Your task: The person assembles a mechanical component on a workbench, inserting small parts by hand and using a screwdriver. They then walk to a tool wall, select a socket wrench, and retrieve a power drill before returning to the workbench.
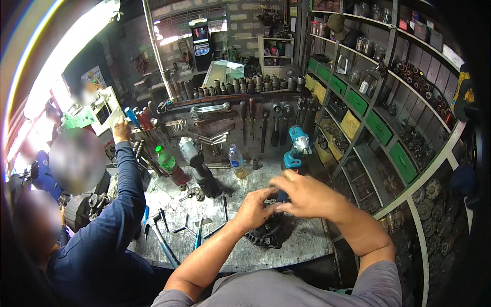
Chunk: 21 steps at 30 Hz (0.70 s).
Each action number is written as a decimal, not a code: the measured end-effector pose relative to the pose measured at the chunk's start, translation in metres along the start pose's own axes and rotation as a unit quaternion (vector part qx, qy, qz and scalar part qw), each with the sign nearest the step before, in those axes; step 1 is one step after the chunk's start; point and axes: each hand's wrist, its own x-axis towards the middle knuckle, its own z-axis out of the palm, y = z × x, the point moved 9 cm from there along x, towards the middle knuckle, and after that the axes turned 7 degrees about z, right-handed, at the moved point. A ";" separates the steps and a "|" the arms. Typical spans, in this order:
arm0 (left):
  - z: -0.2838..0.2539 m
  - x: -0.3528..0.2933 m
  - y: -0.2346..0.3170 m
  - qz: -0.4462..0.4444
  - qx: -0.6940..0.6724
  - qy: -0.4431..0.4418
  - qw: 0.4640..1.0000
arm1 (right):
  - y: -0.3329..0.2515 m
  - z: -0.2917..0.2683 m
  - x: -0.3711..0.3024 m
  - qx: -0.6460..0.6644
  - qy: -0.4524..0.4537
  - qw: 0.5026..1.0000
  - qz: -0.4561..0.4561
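My left hand (257,209) and my right hand (309,194) meet over the near right part of the workbench, fingers bent and pressed together. Between the fingertips sits a small dark piece (282,196), mostly covered, so its kind is unclear. Just below the hands lies a dark, round metal machine part (263,237) with a slotted rim, partly hidden by my left hand and wrist. Behind my right hand stands a teal cordless impact wrench (299,140). A clear bottle with a little yellowish liquid (237,162) is farther left.
On the left, a co-worker in a dark blue sleeve (130,179) reaches to a screwdriver rack. A hammer (164,244), a green-capped bottle (169,162) and another power tool (204,174) occupy the bench (230,258). Sockets line the back ledge (225,97); shelves with green drawers (378,125) stand right.
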 end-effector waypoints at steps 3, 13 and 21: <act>0.003 -0.003 0.002 -0.002 -0.011 -0.006 1.000 | 0.010 -0.005 0.005 0.006 0.001 1.000 0.016; 0.000 -0.012 0.004 0.048 0.022 0.074 0.996 | 0.000 -0.002 0.005 0.013 0.004 1.000 0.025; 0.003 -0.018 0.004 0.052 0.053 0.106 0.992 | -0.011 -0.012 0.002 0.047 0.083 0.994 -0.046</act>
